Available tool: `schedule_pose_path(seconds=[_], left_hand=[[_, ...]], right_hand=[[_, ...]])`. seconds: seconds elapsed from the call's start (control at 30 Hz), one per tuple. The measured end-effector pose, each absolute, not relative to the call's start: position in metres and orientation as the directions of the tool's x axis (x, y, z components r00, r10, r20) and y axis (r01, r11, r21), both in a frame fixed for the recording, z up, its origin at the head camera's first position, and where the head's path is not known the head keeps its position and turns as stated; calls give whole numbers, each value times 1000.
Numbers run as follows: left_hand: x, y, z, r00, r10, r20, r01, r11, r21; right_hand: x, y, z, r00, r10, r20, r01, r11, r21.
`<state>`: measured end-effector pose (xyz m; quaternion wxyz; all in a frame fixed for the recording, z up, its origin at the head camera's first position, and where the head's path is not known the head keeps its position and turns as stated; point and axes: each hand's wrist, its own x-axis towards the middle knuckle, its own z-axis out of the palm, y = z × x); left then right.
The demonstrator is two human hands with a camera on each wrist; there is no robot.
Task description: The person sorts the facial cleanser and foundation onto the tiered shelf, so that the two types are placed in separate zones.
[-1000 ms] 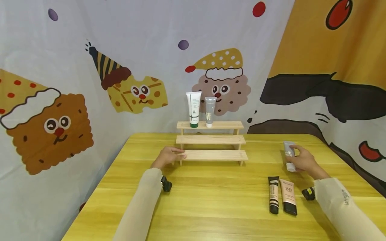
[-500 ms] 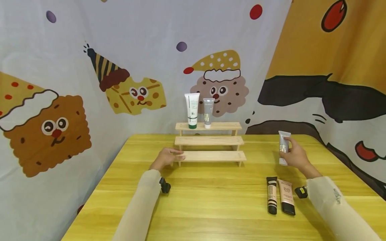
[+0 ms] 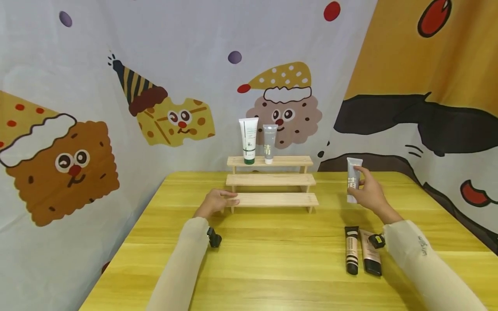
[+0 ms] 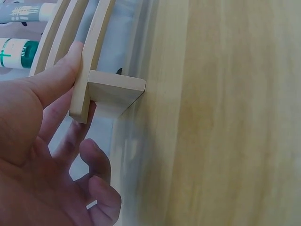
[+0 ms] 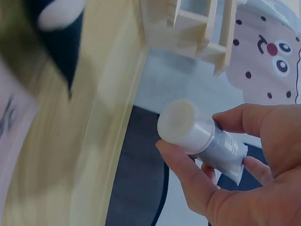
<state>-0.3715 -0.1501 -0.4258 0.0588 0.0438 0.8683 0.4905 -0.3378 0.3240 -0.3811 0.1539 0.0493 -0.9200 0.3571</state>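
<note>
Head view, as I saw it: right hand [image 3: 369, 194] gripped a grey tube [image 3: 353, 173], upright, cap down, over the bench [image 3: 249, 263]. Nearer the person than that hand, a slim black-capped tube [image 3: 352, 250] and a pinkish tube [image 3: 372, 255] lay side by side. Left hand [image 3: 214, 203] pinched the wooden stand [image 3: 278, 199] at its lowest step; beyond and rightward of it, a white tube [image 3: 249, 140] and another grey tube [image 3: 269, 142] stood on top.

Left wrist view: thumb above the step, fingers below.

Right wrist view: fingers on either side of the held tube, near its white cap [image 5: 178, 121].
</note>
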Motion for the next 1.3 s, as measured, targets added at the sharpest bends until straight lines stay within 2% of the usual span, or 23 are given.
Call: schedule_pose_path(seconds=[0.37,0.97,1.3], left_hand=[[-371,-150,-426,-989,142,-45,38,530,847],[-369,-149,-425,-989,143,-31,47,511,858],[-368,-151,-425,-989,142,-38,42,522,852]], right_hand=[[-345,288,-377,-928,14,372,-250,718,-650],[-371,234,-364,-854,-16,520,-383,695,-608],[-387,208,-362,-860,-12,511,-409,616,-673]])
